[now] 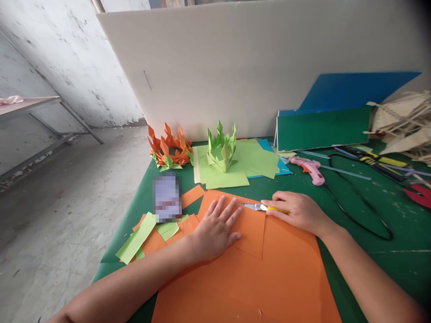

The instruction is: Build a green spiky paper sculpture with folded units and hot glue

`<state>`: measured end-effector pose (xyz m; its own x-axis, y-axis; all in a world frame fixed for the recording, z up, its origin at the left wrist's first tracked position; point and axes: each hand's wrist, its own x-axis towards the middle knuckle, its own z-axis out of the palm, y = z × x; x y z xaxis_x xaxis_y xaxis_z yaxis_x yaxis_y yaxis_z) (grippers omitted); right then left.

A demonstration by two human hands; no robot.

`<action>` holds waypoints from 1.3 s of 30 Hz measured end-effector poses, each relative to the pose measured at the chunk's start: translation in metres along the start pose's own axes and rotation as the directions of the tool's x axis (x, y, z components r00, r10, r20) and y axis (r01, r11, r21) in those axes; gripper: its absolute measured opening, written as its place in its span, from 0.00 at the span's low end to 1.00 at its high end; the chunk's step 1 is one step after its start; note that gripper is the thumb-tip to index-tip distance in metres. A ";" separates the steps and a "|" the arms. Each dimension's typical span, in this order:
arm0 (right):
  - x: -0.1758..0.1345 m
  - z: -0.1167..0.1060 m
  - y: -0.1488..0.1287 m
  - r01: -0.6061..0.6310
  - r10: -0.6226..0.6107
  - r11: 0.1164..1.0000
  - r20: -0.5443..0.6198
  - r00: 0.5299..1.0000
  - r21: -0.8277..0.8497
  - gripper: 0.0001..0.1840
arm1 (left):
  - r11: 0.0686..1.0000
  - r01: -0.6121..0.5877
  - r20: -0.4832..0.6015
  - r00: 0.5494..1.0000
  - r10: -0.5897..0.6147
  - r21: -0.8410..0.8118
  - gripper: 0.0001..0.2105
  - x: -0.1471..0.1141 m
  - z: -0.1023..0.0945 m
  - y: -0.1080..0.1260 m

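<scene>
My left hand (217, 229) lies flat with its fingers spread on the orange paper (286, 273), pressing it to the table. In my right hand (298, 211) is a yellow-handled utility knife (276, 209). Its metal blade points left and rests along the upper part of the orange paper, close to my left fingertips. A smaller orange piece (251, 235) with a straight right edge lies on top of the large sheet, partly under my left hand. Behind my hands, a folded green paper crown (220, 150) stands on green sheets (259, 159).
An orange paper crown (168, 148) stands at the back left. Green paper strips (137, 237) lie near a blurred flat object (167, 197). On the right are a pink glue gun (308, 169) with a black cord, a green board (323, 130) and red-handled scissors (419, 194).
</scene>
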<state>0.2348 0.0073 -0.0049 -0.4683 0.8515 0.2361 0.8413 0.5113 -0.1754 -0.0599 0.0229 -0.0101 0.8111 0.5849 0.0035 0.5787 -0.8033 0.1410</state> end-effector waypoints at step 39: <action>0.013 0.002 0.005 -0.057 0.064 0.997 -0.140 0.988 0.051 0.17 | 0.965 0.106 -0.091 0.987 -0.132 -0.241 0.21 0.011 -0.027 -0.006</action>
<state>0.2319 0.0213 -0.0045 -0.3713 0.8577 0.3556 0.8518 0.4671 -0.2372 -0.0566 0.0378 0.0158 0.7168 0.6932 0.0747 0.6240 -0.6856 0.3749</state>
